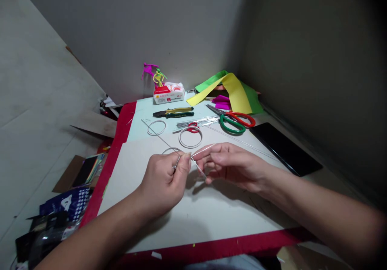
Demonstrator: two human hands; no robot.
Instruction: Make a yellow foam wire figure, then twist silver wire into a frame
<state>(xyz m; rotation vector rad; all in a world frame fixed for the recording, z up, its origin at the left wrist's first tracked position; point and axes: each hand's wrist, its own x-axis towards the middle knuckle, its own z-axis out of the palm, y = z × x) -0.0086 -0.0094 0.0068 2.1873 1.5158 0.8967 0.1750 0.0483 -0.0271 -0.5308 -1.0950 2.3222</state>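
Note:
My left hand (165, 177) is closed in a pinch on a thin silver wire (157, 135), bent into a small loop (170, 150) just above the fingers. One long straight end runs away to the upper left. My right hand (225, 163) faces it and pinches the other end of the same wire between thumb and fingers. Both hands hover over a sheet of white paper (193, 209) on the table (121, 131), which has a red border.
Behind the hands lie two wire rings (190, 137) (156, 127), a bundle of straight wires (196, 121), pliers (173, 112), red-and-green scissors (234, 121) and a black phone (286, 149). A tissue pack (168, 92) and yellow and green paper (234, 90) sit by the wall. Clutter covers the floor at left.

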